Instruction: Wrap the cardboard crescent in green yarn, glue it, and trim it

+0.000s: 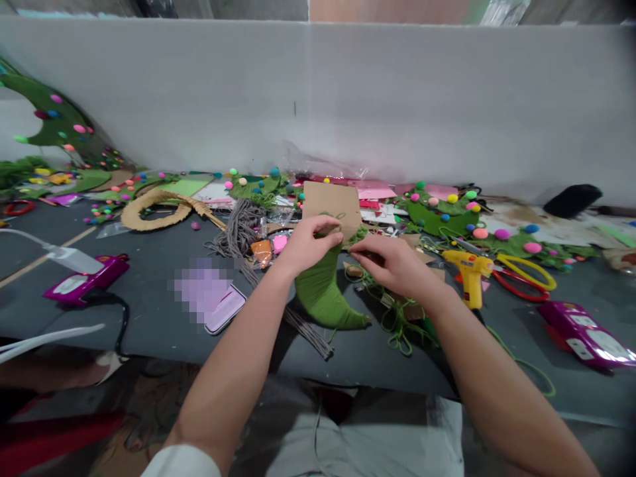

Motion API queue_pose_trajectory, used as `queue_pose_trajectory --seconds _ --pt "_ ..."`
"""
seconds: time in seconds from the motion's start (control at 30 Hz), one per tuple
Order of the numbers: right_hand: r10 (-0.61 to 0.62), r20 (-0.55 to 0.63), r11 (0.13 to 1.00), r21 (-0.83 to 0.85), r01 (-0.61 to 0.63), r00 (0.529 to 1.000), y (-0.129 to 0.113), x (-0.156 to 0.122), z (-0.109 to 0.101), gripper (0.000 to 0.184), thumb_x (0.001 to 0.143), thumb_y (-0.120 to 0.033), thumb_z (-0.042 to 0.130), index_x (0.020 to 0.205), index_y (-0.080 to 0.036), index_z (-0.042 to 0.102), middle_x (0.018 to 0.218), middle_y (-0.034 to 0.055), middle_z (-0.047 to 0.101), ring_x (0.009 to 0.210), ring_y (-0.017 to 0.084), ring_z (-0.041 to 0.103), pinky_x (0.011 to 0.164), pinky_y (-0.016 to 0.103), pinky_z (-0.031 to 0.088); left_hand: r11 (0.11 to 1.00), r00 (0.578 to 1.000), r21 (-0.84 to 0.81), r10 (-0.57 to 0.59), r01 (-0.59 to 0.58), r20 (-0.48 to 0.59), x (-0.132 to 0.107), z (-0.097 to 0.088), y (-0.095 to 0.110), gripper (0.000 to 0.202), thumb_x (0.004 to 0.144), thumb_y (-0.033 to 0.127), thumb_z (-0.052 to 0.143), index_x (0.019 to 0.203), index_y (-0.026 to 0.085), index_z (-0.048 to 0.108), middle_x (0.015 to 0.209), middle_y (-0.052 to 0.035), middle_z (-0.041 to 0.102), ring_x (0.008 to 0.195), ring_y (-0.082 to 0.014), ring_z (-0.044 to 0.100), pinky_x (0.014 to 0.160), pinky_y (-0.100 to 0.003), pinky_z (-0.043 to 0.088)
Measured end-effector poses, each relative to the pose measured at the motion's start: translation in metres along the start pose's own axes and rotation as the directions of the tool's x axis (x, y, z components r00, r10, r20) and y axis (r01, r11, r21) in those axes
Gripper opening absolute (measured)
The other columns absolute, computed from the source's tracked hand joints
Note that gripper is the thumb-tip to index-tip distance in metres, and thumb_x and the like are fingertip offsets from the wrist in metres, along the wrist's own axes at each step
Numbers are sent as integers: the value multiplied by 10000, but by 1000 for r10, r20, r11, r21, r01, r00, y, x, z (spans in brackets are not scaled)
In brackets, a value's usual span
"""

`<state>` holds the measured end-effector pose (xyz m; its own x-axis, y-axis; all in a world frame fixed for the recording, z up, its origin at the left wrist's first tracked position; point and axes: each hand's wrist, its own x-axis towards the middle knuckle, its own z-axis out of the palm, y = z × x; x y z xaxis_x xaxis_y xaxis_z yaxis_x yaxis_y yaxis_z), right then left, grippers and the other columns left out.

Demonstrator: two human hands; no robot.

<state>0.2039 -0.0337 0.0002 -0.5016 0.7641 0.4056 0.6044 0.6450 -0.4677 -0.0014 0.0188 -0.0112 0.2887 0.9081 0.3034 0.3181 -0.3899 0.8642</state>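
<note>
My left hand (309,243) pinches the top of a curved cardboard shape (332,205) whose lower part is wrapped in green yarn (322,298). The bare brown cardboard sticks up behind my fingers. My right hand (392,263) is closed beside it, fingers pinching the green yarn strand at the wrapped edge. Loose green yarn (397,324) trails in a tangle on the dark table (163,324) below my right wrist.
A yellow glue gun (470,275) and yellow-red scissors (527,275) lie to the right, with a purple device (586,334) beyond. Left: grey cord bundle (243,228), a tan wrapped loop (154,211), a purple lamp base (87,281). Green pom-pom shapes (447,215) line the white wall.
</note>
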Motion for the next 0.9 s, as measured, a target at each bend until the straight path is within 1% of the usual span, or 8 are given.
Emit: queue_pose_trajectory --seconds 0.1,0.2,0.3,0.43,0.5,0.6,0.7,0.9 --pt "-128 64 984 -118 135 990 -4 -2 -8 201 946 -180 514 1053 -185 685 966 84 658 877 195 600 742 290 434 999 979 -3 -38 40 198 -4 3 4 247 796 272 685 1006 143 706 974 -72 731 890 -185 644 811 -317 488" --pt "-139 65 982 -117 146 988 -4 -3 -14 173 956 -189 510 1013 -182 673 960 92 624 885 199 582 745 294 433 997 900 -68 -10 44 435 -9 7 10 246 832 316 646 993 140 703 944 -67 725 862 -178 638 762 -293 478" --pt "-107 49 994 -31 108 993 2 -3 -18 125 950 -219 546 940 -181 665 932 82 606 858 187 575 733 291 437 998 831 -55 30 1 555 -10 6 16 261 842 322 628 1022 146 699 956 -51 716 864 -172 624 761 -283 456" --pt "-27 -13 993 114 28 1000 11 -1 -18 102 917 -272 622 878 -192 672 858 46 604 778 159 562 683 277 427 999 816 13 26 -41 577 -9 2 20 295 817 363 659 1004 138 699 887 -26 677 804 -163 590 724 -282 425" --pt "45 -34 981 190 -37 998 15 0 -17 134 891 -311 659 843 -186 668 810 30 601 721 142 535 631 266 404 999 811 -4 30 -34 584 -9 0 20 297 814 380 664 973 131 698 839 -15 649 764 -152 568 697 -278 415" --pt "174 10 926 338 -167 985 19 1 -14 222 861 -393 687 826 -176 655 715 0 568 610 112 454 540 253 341 997 813 -72 58 -21 579 -10 1 19 298 815 380 663 972 129 697 825 -10 634 741 -141 554 686 -275 412" --pt "250 48 868 431 -245 967 24 2 -11 278 847 -443 687 814 -170 643 674 -12 543 587 105 419 525 249 320 992 840 -129 85 -18 537 -10 2 18 289 805 377 676 963 137 703 824 -10 638 739 -136 556 687 -271 415" --pt "265 37 826 507 -247 963 29 3 -5 256 846 -423 668 848 -167 657 770 16 611 661 125 498 592 252 391 961 923 -263 25 83 384 -11 3 16 277 773 330 712 988 157 702 853 -29 680 729 -126 589 672 -257 439"
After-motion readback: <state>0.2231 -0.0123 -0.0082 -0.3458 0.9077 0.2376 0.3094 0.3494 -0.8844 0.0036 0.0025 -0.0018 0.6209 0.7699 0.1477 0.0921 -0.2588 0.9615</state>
